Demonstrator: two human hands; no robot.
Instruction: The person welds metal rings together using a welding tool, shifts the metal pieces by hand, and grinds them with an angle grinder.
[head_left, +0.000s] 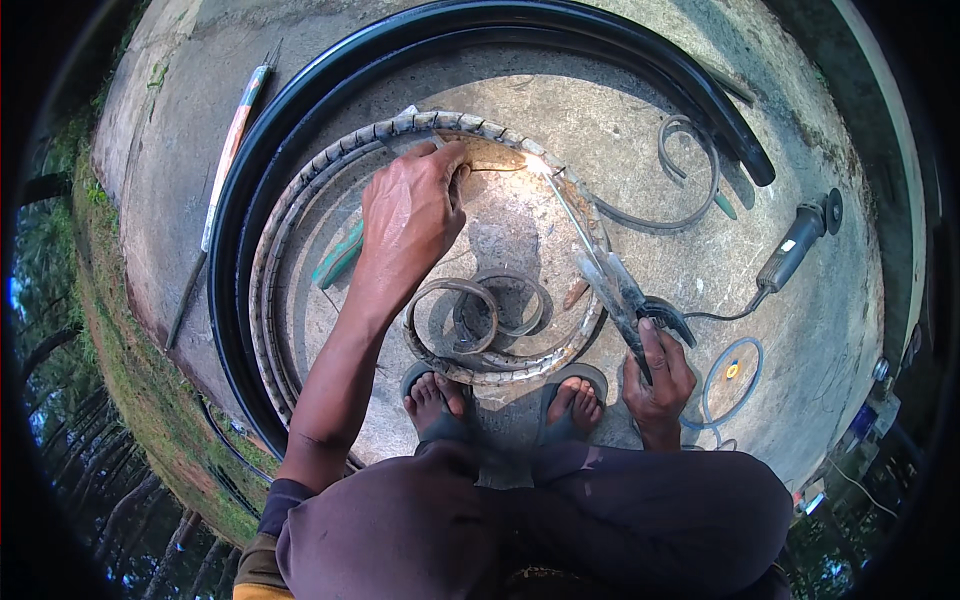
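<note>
Your right hand (660,380) grips the black rod holder (626,303). Steady its thin grey rod (570,213) beside the notched grey metal hoop (452,122); your left hand (413,203) curls, hold unclear.

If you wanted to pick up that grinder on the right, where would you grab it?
Probably around the middle of the grinder, coming from the cord end: its body is long and rounded, and the disc sits at the far end.

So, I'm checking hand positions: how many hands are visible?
2: left hand near the top of the notched hoop; right hand at lower right, holding the electrode holder.
</note>
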